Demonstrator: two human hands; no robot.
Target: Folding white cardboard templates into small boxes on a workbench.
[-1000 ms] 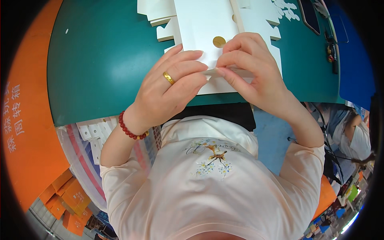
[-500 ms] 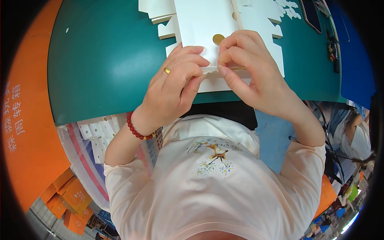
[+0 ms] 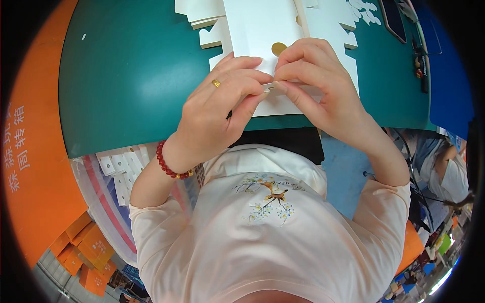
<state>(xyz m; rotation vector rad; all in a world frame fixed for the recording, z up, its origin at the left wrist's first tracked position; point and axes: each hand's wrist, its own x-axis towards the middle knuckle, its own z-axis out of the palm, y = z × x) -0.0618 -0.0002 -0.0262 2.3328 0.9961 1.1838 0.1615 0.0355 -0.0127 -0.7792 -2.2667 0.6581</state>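
Observation:
A white cardboard box (image 3: 257,30) with a round hole (image 3: 279,49) near its close end lies over a stack of flat white box blanks (image 3: 348,65). My left hand (image 3: 222,98), wearing a gold ring and a red bead bracelet, pinches the left part of the box's near edge between thumb and fingers. Close beside it, my right hand (image 3: 321,83) grips the same edge, thumb below and curled fingers above. The two thumbs nearly meet at the middle of that edge. My fingers hide most of the folded flap there.
Under everything is a green tabletop (image 3: 126,91). White paper scraps (image 3: 364,11) and a phone (image 3: 393,19) lie at the far right. Folded white boxes (image 3: 124,171) fill a bag left of my lap. An orange crate (image 3: 35,151) stands at the left, and another person (image 3: 447,171) sits to the right.
The box has shifted slightly to the right. My left hand has slid a little rightward along the near edge, closer to my right hand, which has stayed almost in place.

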